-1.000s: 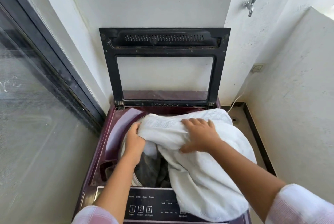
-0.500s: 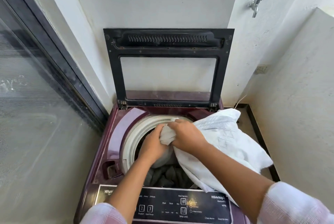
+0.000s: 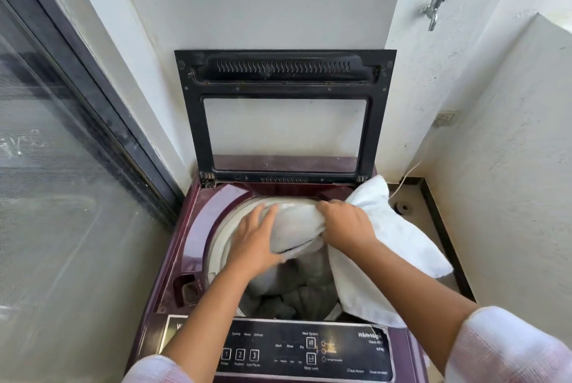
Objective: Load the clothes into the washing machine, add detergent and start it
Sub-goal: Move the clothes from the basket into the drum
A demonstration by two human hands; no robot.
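Observation:
A maroon top-loading washing machine (image 3: 198,228) stands in front of me with its black-framed lid (image 3: 284,73) raised against the wall. A white towel (image 3: 399,246) hangs half in the drum and half over the machine's right side. My left hand (image 3: 257,240) presses flat on the bunched part of the towel over the drum opening. My right hand (image 3: 346,221) grips the towel just beside it. Dark grey clothes (image 3: 291,299) lie lower in the drum. The control panel (image 3: 309,351) with numbered buttons runs along the near edge.
A glass sliding door (image 3: 62,166) closes off the left side. White walls stand behind and to the right, with a tap (image 3: 433,9) high up and a socket (image 3: 445,119) lower. A detergent recess (image 3: 188,288) sits at the machine's front left corner.
The towel has been gathered further into the drum, with less of it draped over the front panel. My left hand moved from gripping underneath to pressing on top of the bundle.

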